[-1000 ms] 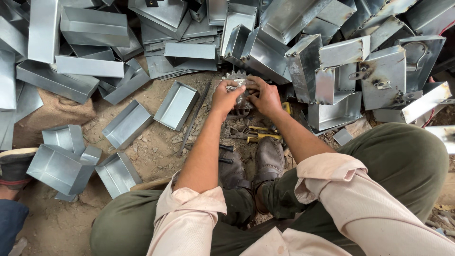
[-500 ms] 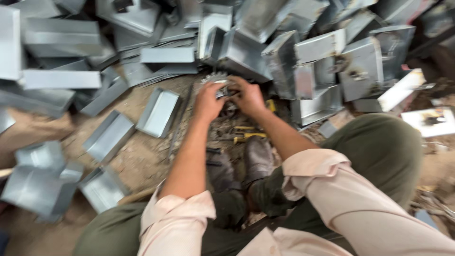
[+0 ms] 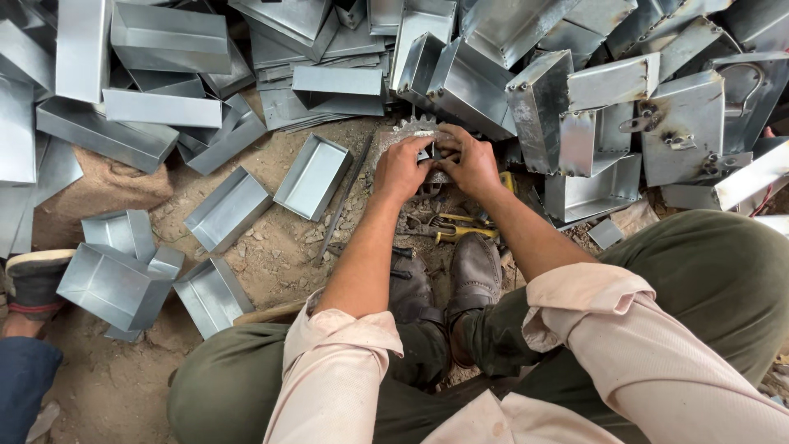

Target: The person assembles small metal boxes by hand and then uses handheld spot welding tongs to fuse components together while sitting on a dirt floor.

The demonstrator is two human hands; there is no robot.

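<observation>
I squat on dirt ground among grey sheet-metal boxes. My left hand [image 3: 401, 168] and my right hand [image 3: 470, 162] meet over a small metal piece [image 3: 431, 151] that both hold between the fingertips. It rests on a toothed steel wheel [image 3: 412, 127] lying flat on the ground. My fingers hide most of the piece. Yellow-handled pliers [image 3: 460, 233] lie just in front of my dark shoes [image 3: 475, 275].
Open metal trays [image 3: 312, 177] [image 3: 228, 210] [image 3: 212, 296] lie to the left on the dirt. Piled boxes [image 3: 538, 107] with hinges and a handle crowd the top and right. Another person's foot [image 3: 33, 284] sits at the left edge. A thin rod [image 3: 341, 201] lies nearby.
The camera view swung left and back, then settled. Both hands stay together on the small piece over the toothed wheel, with hardly any shift.
</observation>
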